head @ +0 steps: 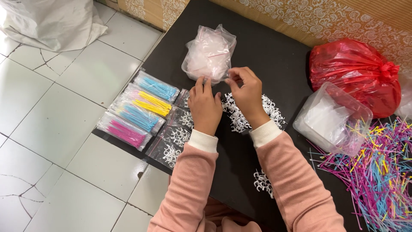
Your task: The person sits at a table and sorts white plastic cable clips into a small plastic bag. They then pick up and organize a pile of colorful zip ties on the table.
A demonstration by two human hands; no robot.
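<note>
My left hand and my right hand meet at the near edge of a clear tub stuffed with small clear plastic bags. Both hands pinch the rim of a thin clear bag there, fingers closed on it. Under and beside my right hand lies a heap of small white plastic clips on the black mat. Left of my left hand sit small sealed bags of white clips.
Sealed bags of blue, yellow and pink sticks line the mat's left edge. A red plastic bag and a clear tub stand at right, beside a loose pile of coloured sticks. A few white clips lie near me. White tiled floor lies left.
</note>
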